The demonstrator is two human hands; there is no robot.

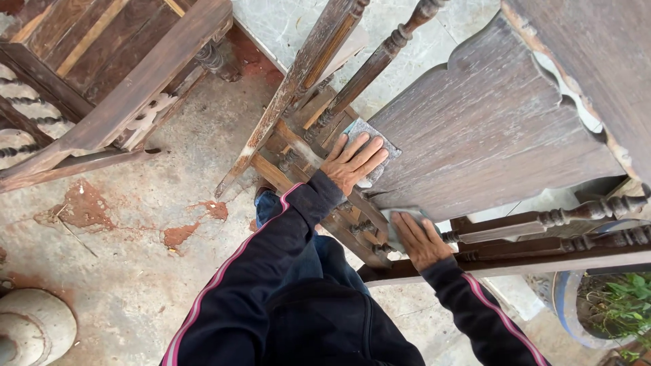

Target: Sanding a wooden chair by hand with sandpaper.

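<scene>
Two hands on a worn wooden panel

Left hand (354, 161) presses flat, fingers spread, on grey sandpaper (371, 133) (mostly hidden beneath); right hand (419, 237) rests open below, both on the panel (488, 129), which runs up-right, cut off.

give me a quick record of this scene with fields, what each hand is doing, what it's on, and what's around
Setting: bare concrete floor with reddish patches
Left hand: flat, fingers spread, pressing a grey sanding sheet on the worn wooden panel
Right hand: palm down on the panel's lower edge, over another greyish sheet
Panel: greyed, scalloped top edge, part of an old piece with turned spindles
Sleeves: dark with pink stripe
Nearby: second wooden frame at upper left, potted plant at lower right, pale round object at lower left
</scene>
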